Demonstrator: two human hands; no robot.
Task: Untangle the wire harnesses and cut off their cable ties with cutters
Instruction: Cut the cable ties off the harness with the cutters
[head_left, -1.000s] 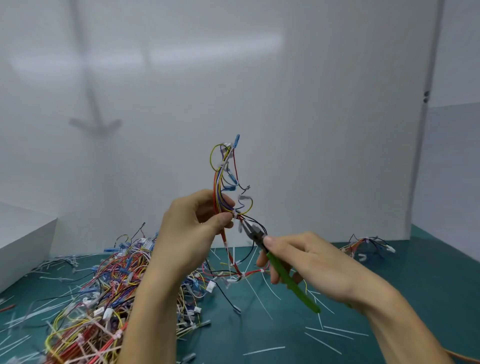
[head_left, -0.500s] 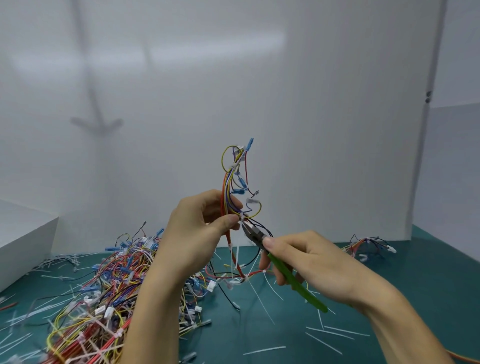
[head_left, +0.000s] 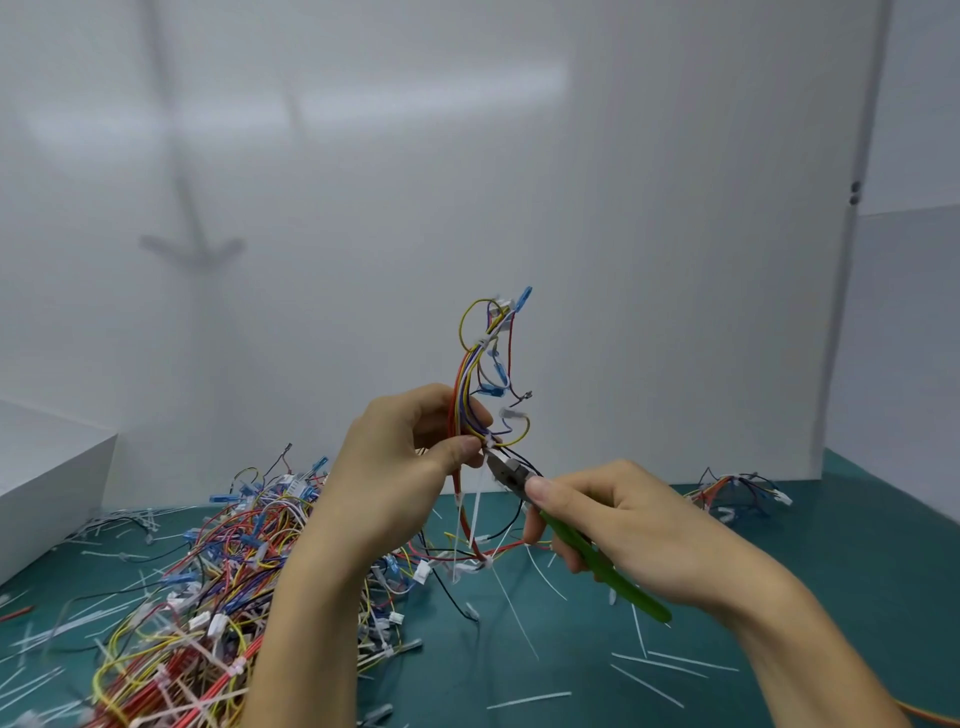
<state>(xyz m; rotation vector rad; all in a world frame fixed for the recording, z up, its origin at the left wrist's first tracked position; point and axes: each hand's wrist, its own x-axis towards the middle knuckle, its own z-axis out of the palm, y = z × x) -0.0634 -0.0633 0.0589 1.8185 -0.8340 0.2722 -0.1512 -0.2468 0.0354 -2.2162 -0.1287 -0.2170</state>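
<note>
Your one camera sits on your head, above and behind your left hand (head_left: 400, 467) and right hand (head_left: 623, 525), looking forward and down. It is close: both forearms fill the lower frame. Beyond the hands stands the white wall (head_left: 649, 234), beneath them the green table (head_left: 857, 561).

1. Before me stands a white back wall (head_left: 623, 208), smooth and a little glossy, and it fills most of the view.
2. A soft pale band of light (head_left: 415, 88) is reflected across its upper part.
3. On its left part lies a grey shadow (head_left: 192, 249): a thin slanted line with short branches, like an arrow.
4. At the right, a white side wall (head_left: 909, 338) meets the back wall at a vertical edge, and two small dark dots (head_left: 854, 192) sit on this edge.
5. The table surface (head_left: 857, 571) is dark teal and matte.
6. At the far left, a white box (head_left: 47, 483) stands on the table, near the back wall.
</note>
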